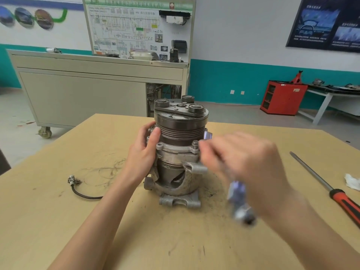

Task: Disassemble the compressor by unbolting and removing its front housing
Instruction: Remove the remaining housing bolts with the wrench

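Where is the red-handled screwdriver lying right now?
In the head view, the screwdriver lies on the table at far right, beyond the right hand, beside a white rag.

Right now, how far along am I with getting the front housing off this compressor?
Early. Done: nothing clearly; the silver front housing still sits on the grey metal compressor, a flange bolt still in place. In hand: the left hand grips the compressor, the right hand holds a blurred silvery wrench near that bolt. Left: unbolt, then lift the housing off.
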Motion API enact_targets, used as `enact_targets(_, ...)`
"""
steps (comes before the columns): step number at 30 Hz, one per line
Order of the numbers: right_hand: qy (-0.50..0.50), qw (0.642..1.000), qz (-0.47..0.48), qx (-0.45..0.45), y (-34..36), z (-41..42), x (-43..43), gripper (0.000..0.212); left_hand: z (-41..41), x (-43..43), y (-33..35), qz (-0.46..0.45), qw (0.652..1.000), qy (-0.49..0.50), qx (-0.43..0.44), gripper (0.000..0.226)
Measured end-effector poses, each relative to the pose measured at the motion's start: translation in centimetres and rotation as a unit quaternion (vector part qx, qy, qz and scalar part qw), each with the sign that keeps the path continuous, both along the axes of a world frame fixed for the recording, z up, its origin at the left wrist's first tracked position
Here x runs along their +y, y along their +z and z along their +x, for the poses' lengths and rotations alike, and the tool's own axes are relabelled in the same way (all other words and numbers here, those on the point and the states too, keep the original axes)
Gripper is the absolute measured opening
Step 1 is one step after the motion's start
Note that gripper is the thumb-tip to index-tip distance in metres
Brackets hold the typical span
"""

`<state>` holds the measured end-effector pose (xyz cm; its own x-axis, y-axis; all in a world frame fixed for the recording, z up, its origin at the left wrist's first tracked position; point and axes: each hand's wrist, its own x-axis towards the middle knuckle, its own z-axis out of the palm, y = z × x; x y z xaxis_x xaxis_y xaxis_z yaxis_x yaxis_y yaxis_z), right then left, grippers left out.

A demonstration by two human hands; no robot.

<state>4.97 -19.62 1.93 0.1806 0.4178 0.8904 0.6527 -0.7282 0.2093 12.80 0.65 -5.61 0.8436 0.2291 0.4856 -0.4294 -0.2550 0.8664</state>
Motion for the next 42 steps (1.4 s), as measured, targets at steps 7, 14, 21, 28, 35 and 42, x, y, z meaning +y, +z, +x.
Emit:
enact_targets(7, -0.094, 0.987, -0.079, -0.107, -3.3, -2.4, 4.7, 0.034, -0.1, 0.0, 0.0, -0.003, 1.000, 0.007, -0.004, 0.052)
enact_targets(14, -0.167, 0.978, -0.064, -0.111, -2.5, -2.3, 4.7, 0.029, -0.2, -0.1, 0.2, -0.007, 1.000, -0.002, -0.006, 0.061)
enact_targets(21, -0.243, 0.964, -0.109, -0.006, -3.7, -2.9, 6.9, 0.021, -0.4, -0.3, 0.3, -0.004, 1.000, -0.005, -0.010, 0.061)
enact_targets(28, -0.107, 0.991, -0.074, -0.008, -3.5, -1.9, 3.8, 0.020, -0.3, -0.1, 0.1, 0.001, 1.000, 0.001, -0.009, 0.057)
enact_targets(35, 0.436, 0.606, 0.330, 0.577, -4.9, 5.4, -3.5, 0.012, -0.2, 0.1, 0.1, 0.004, 1.000, -0.004, 0.003, 0.065)
enact_targets(42, 0.478, 0.501, 0.336, 0.638, -3.9, 9.4, -3.8, 0.031, -0.1, 0.1, 0.1, 0.000, 1.000, -0.017, 0.006, 0.067)
